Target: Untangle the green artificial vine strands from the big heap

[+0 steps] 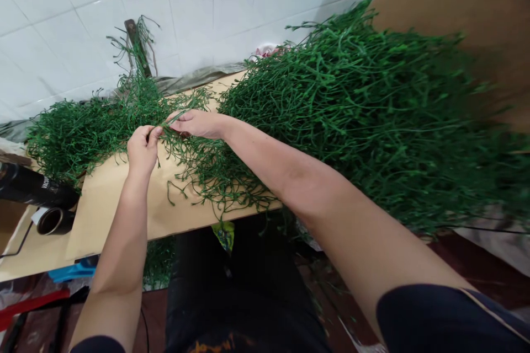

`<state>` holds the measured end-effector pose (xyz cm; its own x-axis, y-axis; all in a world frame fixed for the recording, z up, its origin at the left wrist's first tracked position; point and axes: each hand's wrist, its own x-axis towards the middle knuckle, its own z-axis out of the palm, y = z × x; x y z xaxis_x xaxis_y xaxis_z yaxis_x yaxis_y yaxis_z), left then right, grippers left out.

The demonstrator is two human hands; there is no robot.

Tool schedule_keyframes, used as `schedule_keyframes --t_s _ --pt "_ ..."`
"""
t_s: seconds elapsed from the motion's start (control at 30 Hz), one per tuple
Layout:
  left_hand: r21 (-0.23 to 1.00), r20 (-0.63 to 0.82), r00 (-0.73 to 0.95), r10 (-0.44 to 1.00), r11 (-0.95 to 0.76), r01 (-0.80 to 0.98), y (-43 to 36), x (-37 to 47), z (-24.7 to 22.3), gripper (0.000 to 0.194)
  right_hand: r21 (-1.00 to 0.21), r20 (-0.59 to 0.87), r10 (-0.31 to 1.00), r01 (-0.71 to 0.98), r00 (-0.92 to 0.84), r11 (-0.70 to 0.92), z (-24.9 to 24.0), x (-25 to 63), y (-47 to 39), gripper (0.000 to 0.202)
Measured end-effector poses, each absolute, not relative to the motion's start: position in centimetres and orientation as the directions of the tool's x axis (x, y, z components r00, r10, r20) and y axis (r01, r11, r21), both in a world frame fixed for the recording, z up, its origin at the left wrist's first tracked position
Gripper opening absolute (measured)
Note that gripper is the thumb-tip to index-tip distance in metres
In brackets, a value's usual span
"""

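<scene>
My left hand [143,150] and my right hand [197,123] are close together over a sheet of brown cardboard [124,198]. Both pinch the same thin green plastic sprig [171,121] that runs between them. A big heap of the same green plastic stems [356,116] fills the right side, right behind my right forearm. A smaller heap of green stems [78,132] lies to the left of my left hand. Loose stems [215,176] trail over the cardboard's front edge.
A black tool [33,187] and a dark cup-like ring [53,220] lie at the left edge of the table. A white tiled wall [207,5] stands behind. A brown cardboard panel [476,5] rises at the top right. Blue and red items sit below the table at left.
</scene>
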<state>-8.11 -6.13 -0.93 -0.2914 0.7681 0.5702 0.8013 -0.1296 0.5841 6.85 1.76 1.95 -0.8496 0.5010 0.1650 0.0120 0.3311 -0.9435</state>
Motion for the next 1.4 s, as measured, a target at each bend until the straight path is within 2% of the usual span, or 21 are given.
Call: schedule_keyframes --t_s 0.1,0.17,0.27,0.33,0.4,0.47,0.57,0.67,0.77,0.83,0.9,1.0,1.1,1.27,1.37,1.4 --pt "0.629 0.535 -0.249 0.807 -0.184 0.756 -6.3 -8.3 -1.0 0.027 -0.93 0.192 0.459 -0.011 -0.867 0.367 2.1 6.9 1.6 0.021" --pt "0.636 0.52 -0.221 0.825 -0.201 0.745 -6.5 -8.2 -0.9 0.032 -0.889 0.268 0.524 0.002 -0.808 0.458 2.3 6.6 1.6 0.03" --pt "0.59 0.525 -0.184 0.831 -0.199 0.782 -7.2 -7.6 -0.7 0.04 -0.783 0.351 0.641 0.161 -0.682 0.6 2.3 5.8 2.3 0.037" --pt "0.525 0.544 -0.131 0.829 -0.214 0.824 -8.0 -6.5 -0.6 0.044 -0.683 0.404 0.676 0.289 -0.617 0.671 1.8 5.4 3.5 0.032" --pt "0.45 0.55 -0.034 0.834 -0.263 0.854 -9.2 -4.8 -0.6 0.046 -0.627 0.461 0.738 0.408 -0.492 0.664 0.9 5.4 5.4 0.025" --pt "0.406 0.522 0.078 0.849 -0.328 0.853 -10.5 -3.2 -0.5 0.047 -0.658 0.476 0.815 0.481 -0.33 0.579 0.2 6.0 7.4 0.023" --pt "0.402 0.439 0.168 0.882 -0.361 0.842 -11.4 -2.2 -0.7 0.043 -0.726 0.437 0.847 0.437 -0.303 0.531 -0.1 7.5 8.7 0.028" --pt "0.468 0.44 0.023 0.898 -0.251 0.847 -9.9 -3.2 -1.4 0.025 -0.747 0.447 0.781 0.299 -0.436 0.594 0.8 8.5 7.5 0.031" --pt "0.66 0.473 -0.261 0.842 -0.143 0.737 -7.1 -4.6 -2.1 0.053 -0.76 0.46 0.697 0.162 -0.551 0.63 1.9 8.5 5.4 0.031" --pt "0.757 0.461 -0.338 0.821 -0.165 0.632 -5.3 -4.8 -2.3 0.061 -0.769 0.45 0.648 0.102 -0.614 0.631 2.5 8.1 4.2 0.031" --pt "0.798 0.428 -0.309 0.849 -0.194 0.571 -4.1 -4.8 -2.2 0.05 -0.768 0.445 0.621 0.082 -0.645 0.635 2.9 7.7 3.4 0.032" --pt "0.779 0.367 -0.268 0.891 -0.137 0.612 -3.6 -4.6 -1.8 0.021 -0.748 0.452 0.63 0.116 -0.632 0.654 3.1 7.4 3.3 0.036" --pt "0.692 0.37 -0.233 0.899 -0.099 0.715 -5.0 -4.6 -1.6 0.023 -0.72 0.463 0.696 0.224 -0.549 0.656 2.7 7.6 5.2 0.035" --pt "0.604 0.384 -0.014 0.923 -0.24 0.76 -8.5 -4.3 -1.3 0.025 -0.705 0.505 0.826 0.433 -0.249 0.562 0.7 9.0 9.8 0.029" --pt "0.622 0.33 -0.027 0.944 -0.195 0.758 -8.4 -4.4 -1.5 0.019 -0.728 0.485 0.833 0.404 -0.267 0.553 0.2 9.2 9.5 0.033" --pt "0.65 0.329 -0.088 0.94 -0.158 0.743 -7.9 -4.4 -1.6 0.031 -0.732 0.485 0.813 0.358 -0.323 0.579 0.4 9.1 8.8 0.034"
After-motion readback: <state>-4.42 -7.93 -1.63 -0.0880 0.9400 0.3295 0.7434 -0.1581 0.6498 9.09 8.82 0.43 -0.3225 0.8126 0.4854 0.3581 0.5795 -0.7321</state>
